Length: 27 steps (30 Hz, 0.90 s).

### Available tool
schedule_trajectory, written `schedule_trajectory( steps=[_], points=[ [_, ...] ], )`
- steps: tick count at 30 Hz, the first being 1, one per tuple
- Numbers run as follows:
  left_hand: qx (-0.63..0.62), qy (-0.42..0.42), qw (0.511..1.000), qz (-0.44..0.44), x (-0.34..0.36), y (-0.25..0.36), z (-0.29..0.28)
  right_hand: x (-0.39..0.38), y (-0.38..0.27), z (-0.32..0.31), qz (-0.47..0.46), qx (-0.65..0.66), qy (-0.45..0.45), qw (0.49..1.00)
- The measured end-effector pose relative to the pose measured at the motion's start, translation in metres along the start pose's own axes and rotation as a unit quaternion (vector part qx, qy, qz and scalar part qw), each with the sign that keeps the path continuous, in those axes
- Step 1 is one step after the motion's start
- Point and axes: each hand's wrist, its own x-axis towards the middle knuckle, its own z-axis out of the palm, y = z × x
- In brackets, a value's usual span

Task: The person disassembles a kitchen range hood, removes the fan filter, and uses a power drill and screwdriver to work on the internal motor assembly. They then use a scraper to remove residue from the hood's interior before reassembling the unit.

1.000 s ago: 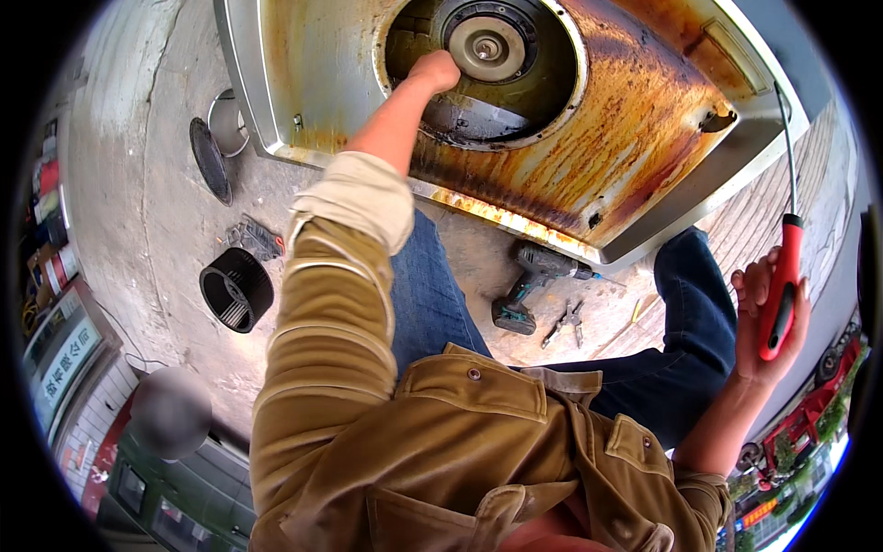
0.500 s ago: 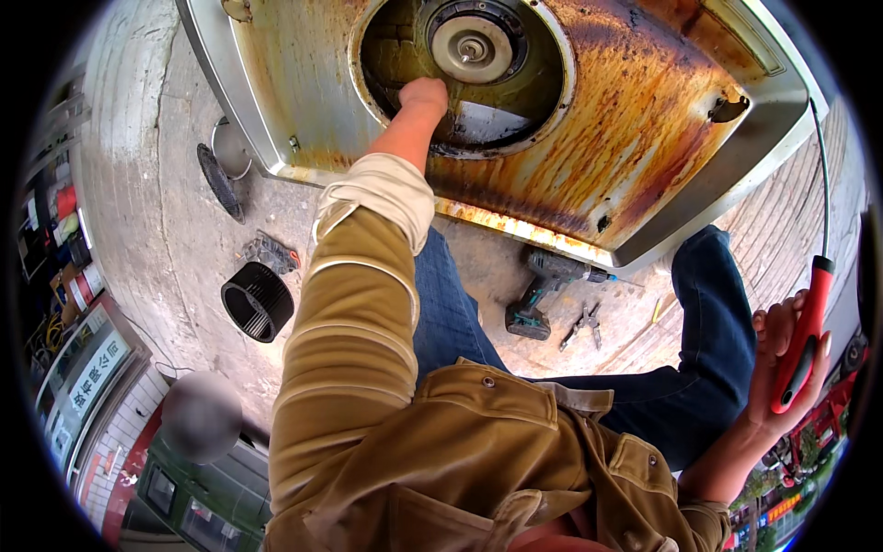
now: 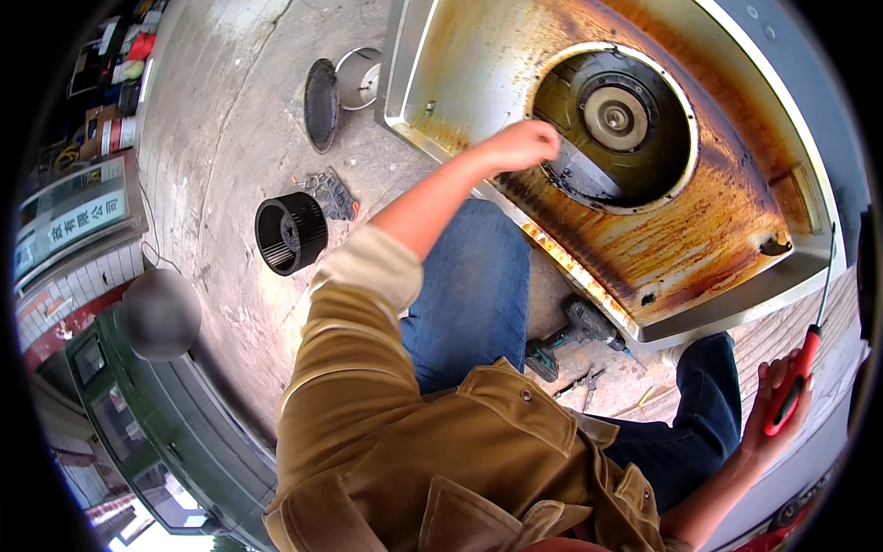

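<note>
Left: black slatted cylindrical fan wheel point(image 3: 292, 234), lying apart. Next: your left hand point(image 3: 522, 147), withdrawn from inside to the rim, suggesting the reach is paused; fingers curled, contents cannot be told. Far, right of it: grease-stained silver metal housing point(image 3: 681, 262), round-mouthed. Right: your right hand point(image 3: 760, 414), wrapped round a long-shafted tool with red-and-black handle point(image 3: 798, 373).

The top edge cuts off the stained metal housing point(image 3: 644, 248); the left hand point(image 3: 524, 145) blurs, its fingertips hidden
</note>
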Motion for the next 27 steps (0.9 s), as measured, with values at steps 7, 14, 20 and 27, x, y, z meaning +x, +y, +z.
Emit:
schedule_trajectory(
  steps=[7,14,20,27],
  points=[
    [-0.21,0.343,0.914,-0.056,-0.119,-0.065,-0.165,0.023,0.002,-0.014,-0.037,-0.019,-0.027,0.999],
    [-0.132,0.507,0.838,-0.155,-0.13,-0.056,-0.258,0.054,0.009,-0.032,-0.079,-0.022,-0.012,0.997],
    [-0.134,0.488,0.862,-0.005,-0.138,-0.082,-0.246,0.064,0.004,-0.027,-0.125,-0.016,0.137,0.983],
    [0.011,0.314,0.948,-0.041,-0.172,-0.176,-0.126,0.087,0.001,-0.049,-0.147,0.012,0.127,0.981]
  ],
)
